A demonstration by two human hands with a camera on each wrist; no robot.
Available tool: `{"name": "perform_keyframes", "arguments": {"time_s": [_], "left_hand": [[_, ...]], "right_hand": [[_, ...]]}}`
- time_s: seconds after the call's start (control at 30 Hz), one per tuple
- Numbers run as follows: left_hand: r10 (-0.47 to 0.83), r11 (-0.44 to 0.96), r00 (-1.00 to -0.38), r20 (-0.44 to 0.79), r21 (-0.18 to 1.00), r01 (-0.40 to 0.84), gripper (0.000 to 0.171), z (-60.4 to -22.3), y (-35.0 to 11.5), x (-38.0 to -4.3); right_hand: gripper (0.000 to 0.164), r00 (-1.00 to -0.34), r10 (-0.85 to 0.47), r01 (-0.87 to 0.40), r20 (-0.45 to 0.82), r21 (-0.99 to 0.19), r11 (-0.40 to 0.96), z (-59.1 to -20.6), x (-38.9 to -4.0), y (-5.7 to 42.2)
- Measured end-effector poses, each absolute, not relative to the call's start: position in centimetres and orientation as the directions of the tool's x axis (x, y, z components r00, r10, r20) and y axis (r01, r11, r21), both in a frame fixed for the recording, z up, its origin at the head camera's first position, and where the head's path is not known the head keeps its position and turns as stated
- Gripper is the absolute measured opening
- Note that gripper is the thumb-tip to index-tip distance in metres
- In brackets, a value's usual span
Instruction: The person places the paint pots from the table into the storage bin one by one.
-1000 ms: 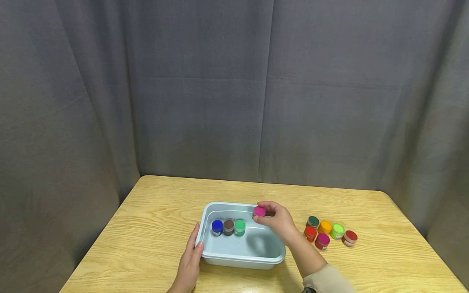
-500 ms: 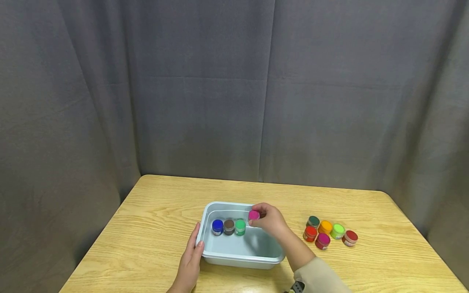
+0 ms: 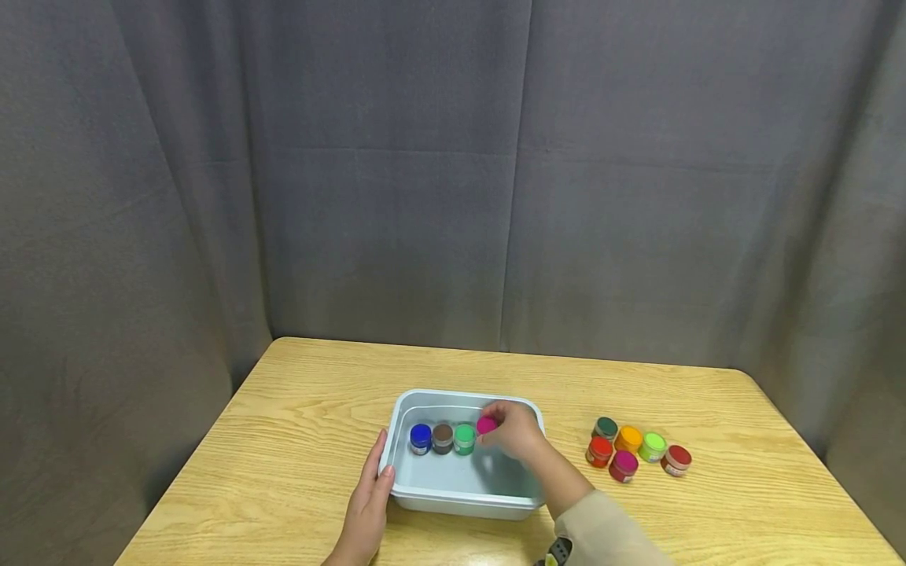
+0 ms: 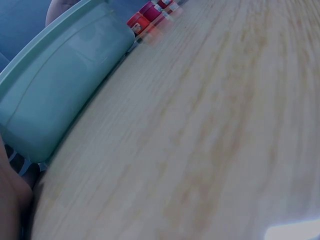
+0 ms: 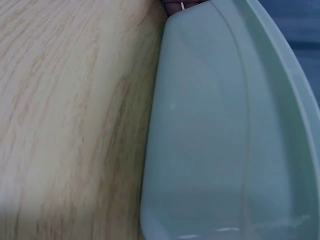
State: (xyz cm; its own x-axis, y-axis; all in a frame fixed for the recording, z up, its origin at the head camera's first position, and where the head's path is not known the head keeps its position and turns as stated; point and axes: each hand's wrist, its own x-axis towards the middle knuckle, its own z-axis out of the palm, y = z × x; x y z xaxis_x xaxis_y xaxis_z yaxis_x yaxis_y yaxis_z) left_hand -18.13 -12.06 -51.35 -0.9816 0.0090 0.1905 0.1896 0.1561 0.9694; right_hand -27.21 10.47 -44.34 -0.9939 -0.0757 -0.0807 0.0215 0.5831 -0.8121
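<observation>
A pale blue-green plastic tub [image 3: 467,499] stands on the table. My left hand [image 3: 366,499] holds its left end, thumb at the rim and fingers along the outer wall; in the left wrist view, fingers [image 4: 16,161] show at the tub's lower corner. My right hand [image 3: 515,431] reaches into the tub, pinching a small pink paint jar [image 3: 486,424] between thumb and fingers. The jar is partly hidden by the hand. To its left, a green jar [image 3: 465,439], a brown jar [image 3: 442,439] and a blue jar [image 3: 421,439] stand in a row inside.
Right of the tub, several jars stand on the wooden table [image 3: 297,440]: dark green [image 3: 605,428], orange [image 3: 628,439], light green [image 3: 653,446], red [image 3: 599,452], magenta [image 3: 624,465] and dark red [image 3: 676,460]. A grey curtain [image 3: 396,196] hangs behind the table.
My right hand has carried the pink jar leftward and down into the tub, beside the green jar. The left hand and the other jars have stayed where they were.
</observation>
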Motion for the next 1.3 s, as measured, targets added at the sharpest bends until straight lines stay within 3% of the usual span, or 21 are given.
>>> {"name": "perform_keyframes", "arguments": {"time_s": [0.9,1.3], "left_hand": [[0.014,0.166,-0.986,0.165,0.972,0.165,0.055,-51.2,-12.2,-18.2],[0.007,0.18,-0.986,0.164,0.97,0.163,0.055,-51.1,-12.2,-18.1]], "right_hand": [[0.043,-0.986,-0.02,0.11,-0.167,-0.732,0.673,-45.0,-27.3,10.1],[0.045,-0.994,-0.055,0.038,-0.096,-0.764,0.644,-42.8,-26.6,10.9]]}}
